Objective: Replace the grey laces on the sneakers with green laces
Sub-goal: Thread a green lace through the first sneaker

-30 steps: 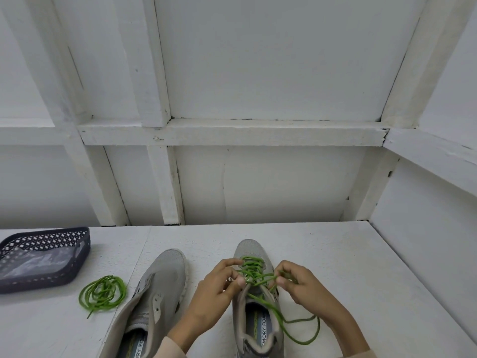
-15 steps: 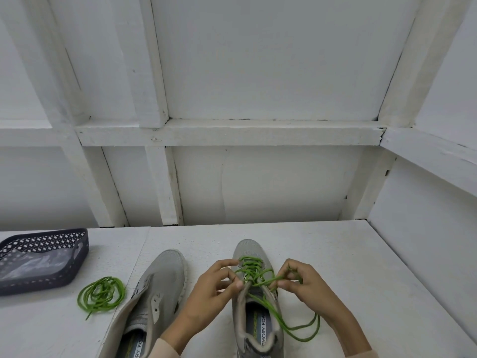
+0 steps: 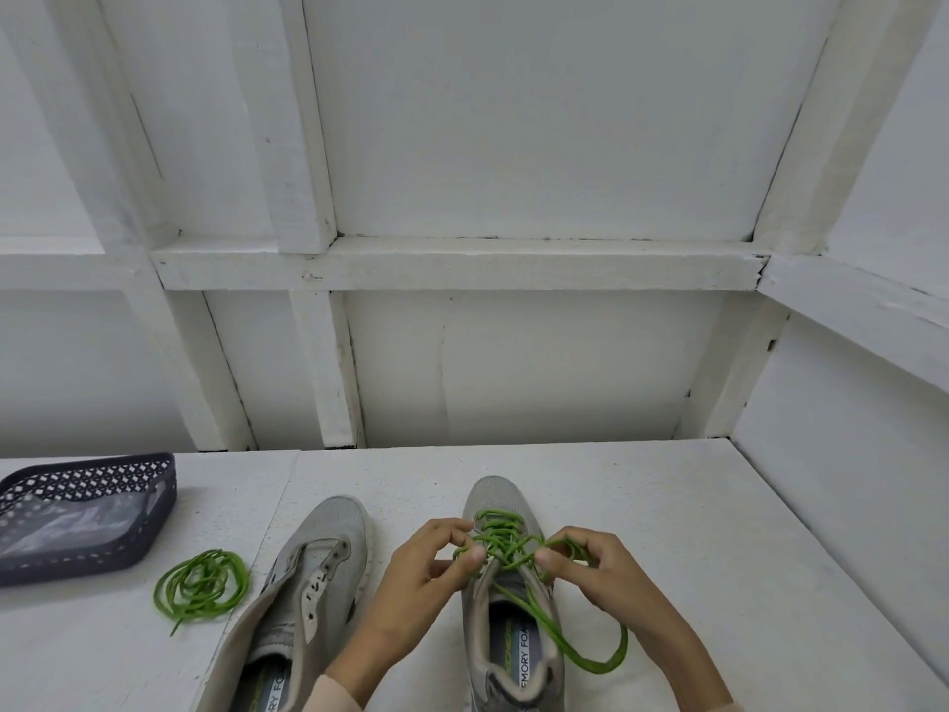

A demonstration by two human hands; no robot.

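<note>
A white table [image 3: 667,506] fills the lower part of the frame, with white panelled wall above it. At the left edge sits a dark perforated basket [image 3: 77,552]; something pale and shiny lies in it, too unclear to name.

Two grey sneakers stand side by side at lower centre, toes pointing up the frame. The unlaced sneaker [image 3: 318,567], on the left of the pair, has bare eyelets and a tongue flopped open. The laced sneaker [image 3: 500,498], to its right, carries a green lace [image 3: 500,531] crossed through its eyelets, with a long loose end looping down past its right side.

The left hand [image 3: 416,583] and right hand [image 3: 606,573] meet over the top of that lacing, each pinching a strand of the green lace between thumb and fingers, curled and close together.

A coiled spare lace [image 3: 201,590], also green, lies between basket and unlaced sneaker.

No grey lace shows on either sneaker, so removal looks done. One sneaker seems threaded and is probably being tightened or tied; the other is not yet started, so roughly half the relacing remains.
</note>
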